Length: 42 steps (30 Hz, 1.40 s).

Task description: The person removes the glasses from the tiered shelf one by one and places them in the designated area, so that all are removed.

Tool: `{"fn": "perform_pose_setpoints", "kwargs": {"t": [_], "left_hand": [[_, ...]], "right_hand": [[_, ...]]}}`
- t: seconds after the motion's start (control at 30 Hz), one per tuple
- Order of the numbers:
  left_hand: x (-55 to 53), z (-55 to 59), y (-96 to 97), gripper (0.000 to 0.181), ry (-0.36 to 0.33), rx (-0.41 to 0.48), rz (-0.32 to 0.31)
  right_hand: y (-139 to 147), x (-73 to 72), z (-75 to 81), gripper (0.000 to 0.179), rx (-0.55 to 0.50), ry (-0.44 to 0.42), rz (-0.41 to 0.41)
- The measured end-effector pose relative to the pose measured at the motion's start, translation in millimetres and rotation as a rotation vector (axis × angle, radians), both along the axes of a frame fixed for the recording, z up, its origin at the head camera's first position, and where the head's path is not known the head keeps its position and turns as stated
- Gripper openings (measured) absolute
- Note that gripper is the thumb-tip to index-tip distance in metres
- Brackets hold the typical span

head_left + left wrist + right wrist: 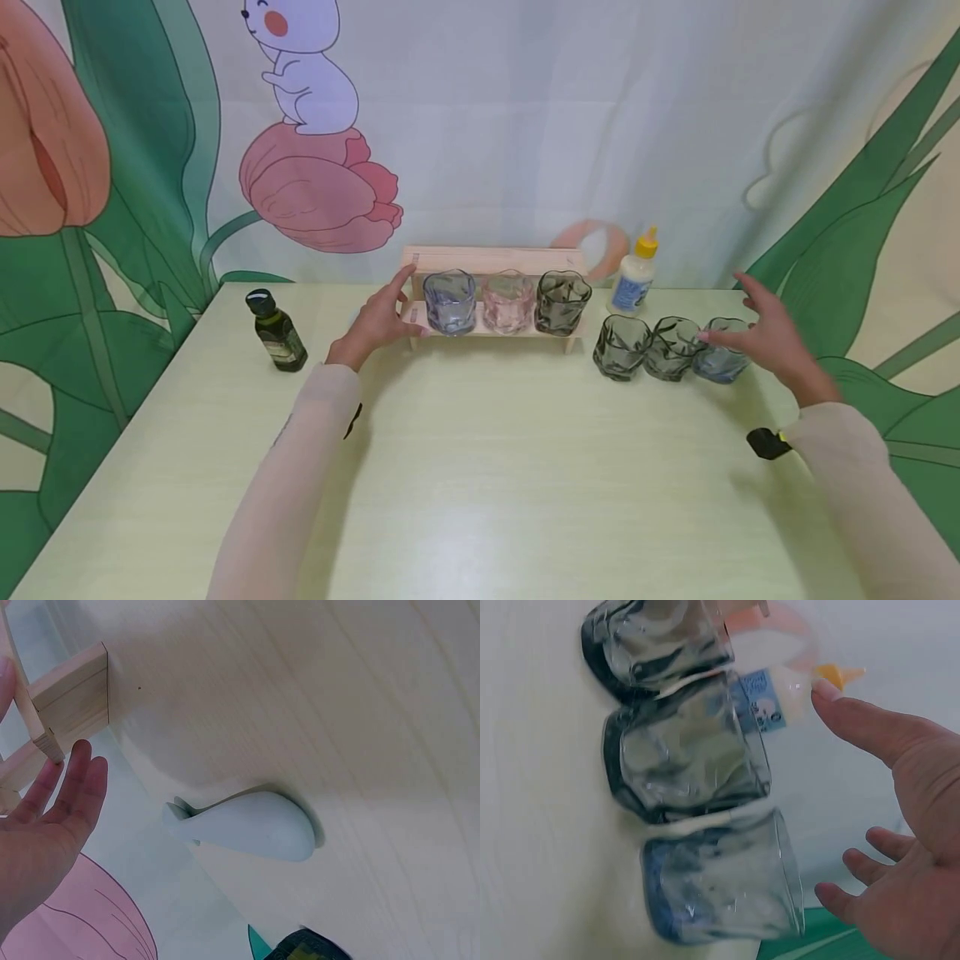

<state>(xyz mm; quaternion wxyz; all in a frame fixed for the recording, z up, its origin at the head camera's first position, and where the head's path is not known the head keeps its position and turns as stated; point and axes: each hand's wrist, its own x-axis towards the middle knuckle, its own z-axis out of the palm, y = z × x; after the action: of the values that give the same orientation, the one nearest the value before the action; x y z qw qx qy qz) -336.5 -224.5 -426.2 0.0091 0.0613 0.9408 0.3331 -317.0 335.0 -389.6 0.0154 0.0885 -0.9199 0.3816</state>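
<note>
My left hand (378,325) is at the left end of a small two-tier wooden rack (491,260), its thumb at the front of the lower shelf and its fingertips at the back corner, holding that end between them. On the lower shelf stand a blue glass cup (450,304), a pink one (508,304) and a smoky grey one (562,304). To the right, two grey glass cups (622,348) (672,350) and a bluish one (724,881) stand in a row. Over the bluish cup my right hand (772,333) is spread, holding nothing.
Behind the row stands a white glue bottle (633,275) with a yellow cap. A dark green bottle (279,333) with a black cap is at the left. In the left wrist view, a pale whale-shaped object (251,825) lies beside the rack. A printed curtain (480,125) hangs behind the table.
</note>
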Motion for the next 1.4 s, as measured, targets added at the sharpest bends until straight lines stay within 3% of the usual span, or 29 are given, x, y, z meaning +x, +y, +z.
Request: {"fn": "perform_pose_setpoints", "kwargs": {"t": [0.8,1.4], "left_hand": [[0.1,-1.4,0.2,0.113,0.020,-0.012,-0.006],[0.2,-0.8,1.4,0.113,0.004,-0.024,0.011]], "right_hand": [[-96,-19.0,4.4,0.109,-0.135,0.072,0.117],[-149,-26.8,-10.3,0.103,-0.176,0.093,0.196]]}}
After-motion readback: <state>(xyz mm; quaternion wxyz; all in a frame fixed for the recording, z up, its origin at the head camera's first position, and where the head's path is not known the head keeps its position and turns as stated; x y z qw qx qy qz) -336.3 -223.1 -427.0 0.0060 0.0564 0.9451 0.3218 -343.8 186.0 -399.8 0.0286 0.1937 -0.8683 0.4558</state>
